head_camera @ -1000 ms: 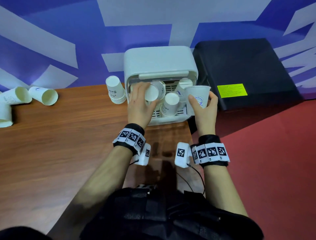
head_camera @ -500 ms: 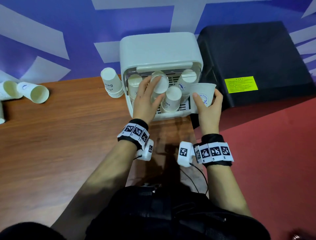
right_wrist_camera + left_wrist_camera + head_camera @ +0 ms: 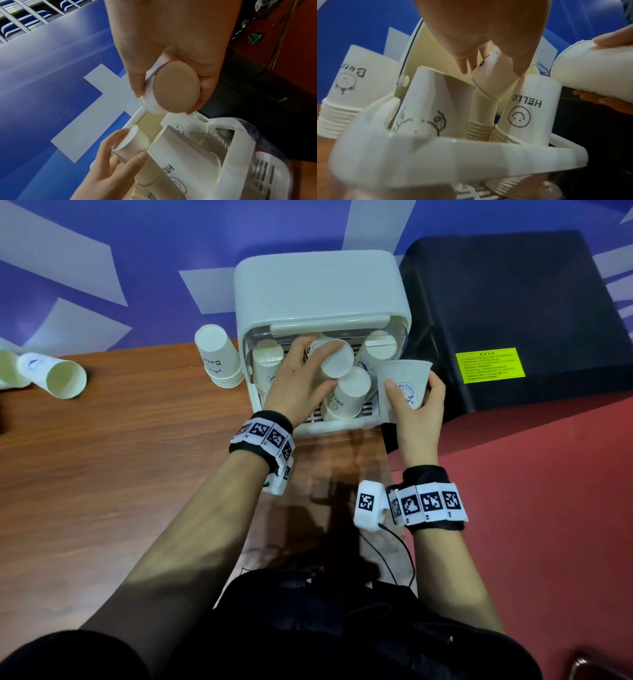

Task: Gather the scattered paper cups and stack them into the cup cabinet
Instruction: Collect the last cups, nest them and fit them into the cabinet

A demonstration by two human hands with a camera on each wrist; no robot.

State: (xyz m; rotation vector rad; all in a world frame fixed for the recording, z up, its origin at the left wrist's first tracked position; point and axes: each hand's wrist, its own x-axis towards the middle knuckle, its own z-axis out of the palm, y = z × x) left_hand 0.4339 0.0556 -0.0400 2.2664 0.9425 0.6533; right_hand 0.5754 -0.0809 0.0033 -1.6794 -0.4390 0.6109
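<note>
A tilted cup (image 3: 334,359) is gripped by the left hand (image 3: 298,381) inside the open front of the cabinet (image 3: 318,289), with the fingers curled round its wall and the thumb (image 3: 322,390) pressed against its near side. This cup is inverted, its closed base turned toward the head camera, and in the left wrist view it is seen seated askew on the top of a stack (image 3: 481,108) in the middle of the cabinet. An upright cup (image 3: 404,385) is held by the right hand (image 3: 416,412) just outside the cabinet's right front corner, thumb on one side and fingers wrapped round the other; its mouth faces up and blue print is borne on its wall. In the right wrist view its round base (image 3: 176,88) is shown between thumb and fingers.

Within the cabinet, inverted stacks are set around the tilted cup: a HELLO stack (image 3: 347,395) in front of it on the slatted tray, one stack (image 3: 269,364) at the cabinet's left and one (image 3: 376,350) at its rear right. Just outside the cabinet's left wall an inverted outer stack (image 3: 219,357) stands on the table (image 3: 102,474). Well to the cabinet's left, loose cups (image 3: 51,374) lie on their sides on the table. A black box (image 3: 513,313) is placed at the cabinet's right.
</note>
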